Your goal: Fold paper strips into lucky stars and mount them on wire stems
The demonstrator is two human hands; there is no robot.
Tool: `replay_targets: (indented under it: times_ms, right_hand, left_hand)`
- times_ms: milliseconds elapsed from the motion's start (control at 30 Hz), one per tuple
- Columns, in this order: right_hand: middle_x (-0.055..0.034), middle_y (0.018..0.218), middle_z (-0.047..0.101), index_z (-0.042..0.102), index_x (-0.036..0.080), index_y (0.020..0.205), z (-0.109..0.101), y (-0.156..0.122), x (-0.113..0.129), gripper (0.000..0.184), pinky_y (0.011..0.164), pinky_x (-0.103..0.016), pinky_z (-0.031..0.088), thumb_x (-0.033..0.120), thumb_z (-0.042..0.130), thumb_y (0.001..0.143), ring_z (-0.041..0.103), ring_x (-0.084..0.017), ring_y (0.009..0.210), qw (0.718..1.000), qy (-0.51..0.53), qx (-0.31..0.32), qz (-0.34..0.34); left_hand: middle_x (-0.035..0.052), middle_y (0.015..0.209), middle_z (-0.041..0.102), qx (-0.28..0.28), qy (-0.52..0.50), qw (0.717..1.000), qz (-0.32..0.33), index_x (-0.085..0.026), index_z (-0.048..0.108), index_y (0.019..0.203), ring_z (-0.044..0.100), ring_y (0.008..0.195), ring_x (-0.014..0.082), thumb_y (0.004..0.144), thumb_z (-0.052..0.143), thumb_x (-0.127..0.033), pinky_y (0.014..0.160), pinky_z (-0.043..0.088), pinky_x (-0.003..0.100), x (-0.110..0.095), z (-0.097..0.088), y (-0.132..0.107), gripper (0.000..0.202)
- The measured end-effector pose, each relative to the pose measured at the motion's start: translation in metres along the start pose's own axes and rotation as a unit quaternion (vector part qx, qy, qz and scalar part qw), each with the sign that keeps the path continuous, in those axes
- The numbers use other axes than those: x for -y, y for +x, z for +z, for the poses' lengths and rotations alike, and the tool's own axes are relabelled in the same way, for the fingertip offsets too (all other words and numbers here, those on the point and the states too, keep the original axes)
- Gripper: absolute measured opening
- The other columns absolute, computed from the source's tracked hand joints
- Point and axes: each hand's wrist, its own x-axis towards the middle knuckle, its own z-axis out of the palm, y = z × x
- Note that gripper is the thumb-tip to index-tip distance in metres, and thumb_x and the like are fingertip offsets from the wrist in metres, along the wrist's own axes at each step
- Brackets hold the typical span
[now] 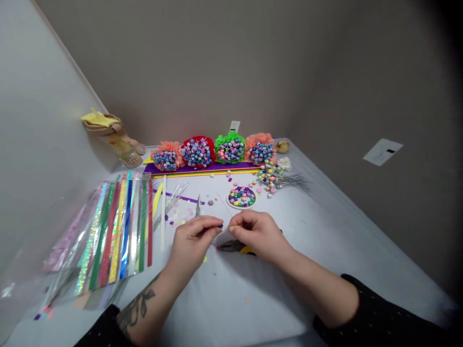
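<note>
My left hand (193, 241) is closed in a pinch on a small dark blue paper star (221, 226), which peeks out at the fingertips. Just to the right, thumb and forefinger of my right hand (258, 233) are pressed together on a thin wire (224, 205) that slants up and left. The fingertips of both hands are close but apart. Pliers with yellow handles (231, 246) lie under my right hand, partly covered. Beyond the hands stands a small round dish (241, 207) of colourful paper stars. Scissors (198, 206) lie behind my left hand, their handles hidden.
Several star bouquets in crepe paper (197, 152) line the back wall. Wired stars (269, 176) with loose stems (296, 181) lie at the back right. Shiny paper strips in clear sleeves (115, 231) cover the left side. A glass jar (130, 156) stands at the back left.
</note>
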Motion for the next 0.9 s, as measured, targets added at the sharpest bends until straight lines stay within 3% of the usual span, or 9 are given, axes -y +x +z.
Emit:
replay_targets:
  times_ms: [100,200,267,367,533,600,667,767,900]
  right_hand:
    - [0.0017,0.055,0.056,0.062,0.014,0.070,0.0011,-0.0002,-0.0008,0.011,0.045,-0.020,0.040,0.021,0.055,0.076,0.049,-0.010,0.048,0.997,0.042,0.029,0.053]
    - [-0.0015,0.063,0.059,0.064,0.015,0.070,0.0023,-0.0031,-0.0030,0.013,0.054,-0.023,0.043,0.013,0.053,0.077,0.054,-0.012,0.058,0.990,-0.084,-0.048,-0.102]
    - [-0.0037,0.067,0.061,0.065,0.016,0.074,0.0026,-0.0048,-0.0045,0.018,0.061,-0.025,0.044,0.010,0.049,0.079,0.056,-0.014,0.064,0.954,-0.181,-0.082,-0.224]
    - [-0.0046,0.069,0.061,0.065,0.017,0.076,0.0026,-0.0050,-0.0048,0.021,0.062,-0.025,0.044,0.010,0.046,0.082,0.056,-0.014,0.064,0.924,-0.233,-0.096,-0.288]
    - [0.0006,0.060,0.056,0.062,0.016,0.068,0.0038,-0.0013,0.0007,0.012,0.052,-0.021,0.041,0.015,0.053,0.076,0.051,-0.011,0.055,0.996,-0.040,-0.044,-0.064]
    - [0.0021,0.056,0.055,0.060,0.016,0.068,0.0046,-0.0005,0.0017,0.010,0.045,-0.019,0.039,0.018,0.054,0.075,0.048,-0.009,0.049,0.999,0.036,0.004,0.036]
    - [0.0022,0.056,0.055,0.060,0.015,0.068,0.0049,-0.0009,0.0009,0.010,0.045,-0.019,0.038,0.018,0.054,0.075,0.047,-0.009,0.049,0.998,0.037,0.010,0.047]
    - [-0.0004,0.061,0.056,0.062,0.016,0.069,0.0041,-0.0031,-0.0023,0.013,0.054,-0.021,0.040,0.014,0.052,0.077,0.051,-0.011,0.057,0.989,-0.092,-0.052,-0.107]
    - [-0.0036,0.065,0.058,0.065,0.016,0.078,0.0027,-0.0048,-0.0066,0.021,0.060,-0.024,0.041,0.010,0.045,0.083,0.052,-0.013,0.061,0.897,-0.286,-0.102,-0.322]
  left_hand:
    - [0.0030,0.077,0.072,0.001,0.003,1.000,0.009,-0.024,0.075,0.072,0.065,0.076,0.0181,0.068,0.068,-0.015,0.075,0.049,0.027,0.0002,-0.0004,0.0003,0.012]
    - [0.0033,0.075,0.072,-0.002,0.004,0.999,-0.054,-0.022,0.075,0.074,0.064,0.069,0.0172,0.067,0.071,-0.019,0.067,0.050,0.025,0.0004,0.0000,0.0013,0.009]
    - [0.0034,0.071,0.072,0.013,-0.015,0.994,-0.108,-0.020,0.075,0.077,0.064,0.064,0.0165,0.068,0.070,-0.022,0.061,0.049,0.024,0.0008,0.0005,0.0022,0.011]
    - [0.0032,0.068,0.071,0.023,-0.041,0.990,-0.131,-0.018,0.074,0.078,0.063,0.062,0.0158,0.068,0.070,-0.022,0.059,0.049,0.023,0.0016,0.0009,0.0033,0.012]
    - [0.0035,0.075,0.073,0.009,-0.016,0.998,-0.056,-0.019,0.074,0.074,0.066,0.071,0.0167,0.068,0.070,-0.019,0.067,0.051,0.024,0.0045,-0.0005,0.0026,0.008]
    - [0.0030,0.076,0.073,0.010,-0.002,1.000,-0.007,-0.020,0.075,0.075,0.066,0.072,0.0166,0.069,0.067,-0.018,0.070,0.052,0.025,0.0055,-0.0011,0.0023,0.009]
    - [0.0025,0.076,0.073,0.008,0.015,0.999,0.031,-0.020,0.075,0.074,0.066,0.072,0.0161,0.069,0.066,-0.017,0.071,0.052,0.025,0.0059,-0.0014,0.0023,0.010]
    - [0.0027,0.075,0.073,0.012,0.024,1.000,-0.006,-0.019,0.074,0.076,0.066,0.069,0.0153,0.069,0.068,-0.021,0.067,0.052,0.023,0.0058,-0.0011,0.0032,0.010]
    - [0.0024,0.065,0.072,0.050,-0.037,0.990,-0.126,-0.017,0.073,0.082,0.066,0.060,0.0142,0.070,0.068,-0.026,0.058,0.052,0.021,0.0089,-0.0006,0.0051,0.016]
